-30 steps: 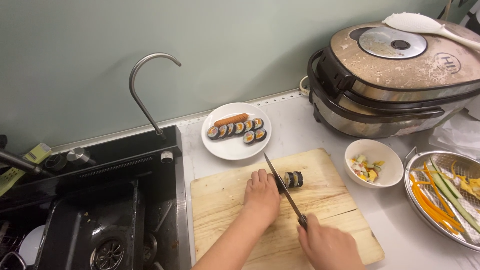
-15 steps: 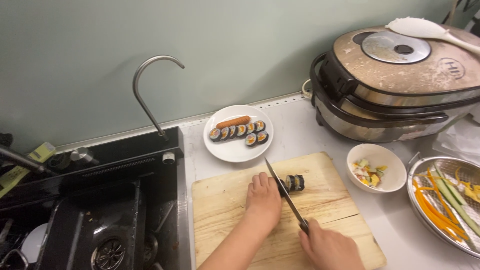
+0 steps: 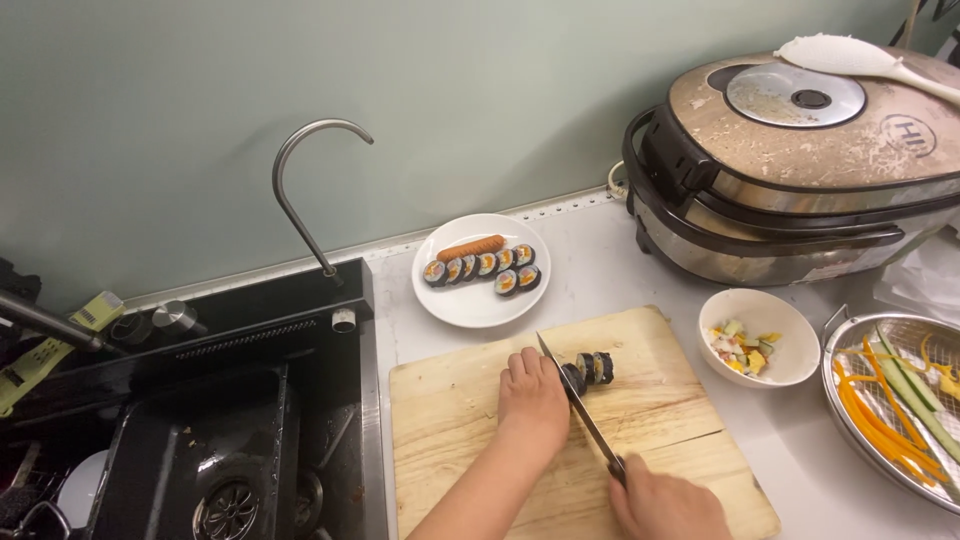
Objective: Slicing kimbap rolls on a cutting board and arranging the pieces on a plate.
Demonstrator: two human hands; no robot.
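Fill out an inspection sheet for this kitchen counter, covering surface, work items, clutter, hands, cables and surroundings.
Surface: white counter with wooden cutting board.
Work items: seaweed rice roll on the board, partly sliced; knife blade on it.
Clutter: plate of slices and a sausage; small bowl of scraps; metal tray of vegetable strips.
Hands: left hand steadies the roll; right hand grips the knife handle.
Cables: nothing seen.
Surroundings: black sink, curved faucet, rice cooker with a white paddle on top.

A small yellow-green label [image 3: 97,311] sticks up at the far left by the sink. A round dark emblem [image 3: 908,135] marks the rice cooker's lid, far right.
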